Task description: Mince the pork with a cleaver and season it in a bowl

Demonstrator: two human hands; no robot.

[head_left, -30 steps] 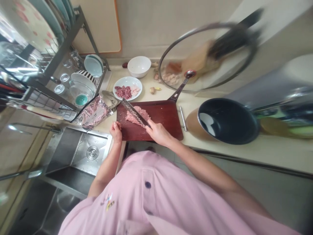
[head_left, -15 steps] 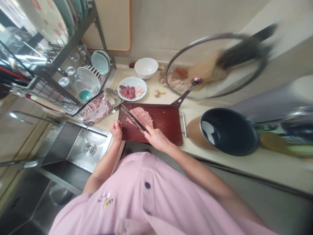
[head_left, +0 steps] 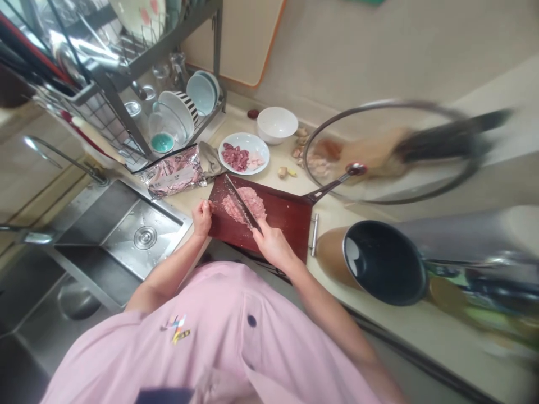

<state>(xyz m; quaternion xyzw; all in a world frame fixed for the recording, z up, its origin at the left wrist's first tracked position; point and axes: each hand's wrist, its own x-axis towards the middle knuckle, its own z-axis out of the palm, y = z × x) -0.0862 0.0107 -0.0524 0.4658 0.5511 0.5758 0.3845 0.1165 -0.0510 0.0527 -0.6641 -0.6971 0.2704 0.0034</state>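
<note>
My right hand point(head_left: 272, 241) is closed round the handle of a kitchen knife point(head_left: 242, 201). The long blade lies slantwise across a flattened heap of minced meat point(head_left: 256, 203), with bits of meat stuck along it. Under the mince is a dark red cutting board point(head_left: 286, 224). At the board's left edge my left hand point(head_left: 202, 219) is closed, its fingers curled in; whether it grips the edge or anything else cannot be made out. Just behind the board stands a white plate point(head_left: 243, 138) with dark red meat pieces point(head_left: 236, 157) and paler pieces point(head_left: 255, 161).
A printed plastic bag point(head_left: 174, 173) and a sink point(head_left: 126, 224) are to the left, below a dish rack point(head_left: 181, 39). Behind are a white bowl point(head_left: 277, 124) and a piece of ginger point(head_left: 283, 172). A glass lid point(head_left: 379, 199) and a deep dark pot point(head_left: 385, 264) stand right.
The view has swung, so the counter things appear shifted and tilted. Over the mince, the knife in my right hand lies at a slightly steeper slant. My left hand stays closed by the board.
</note>
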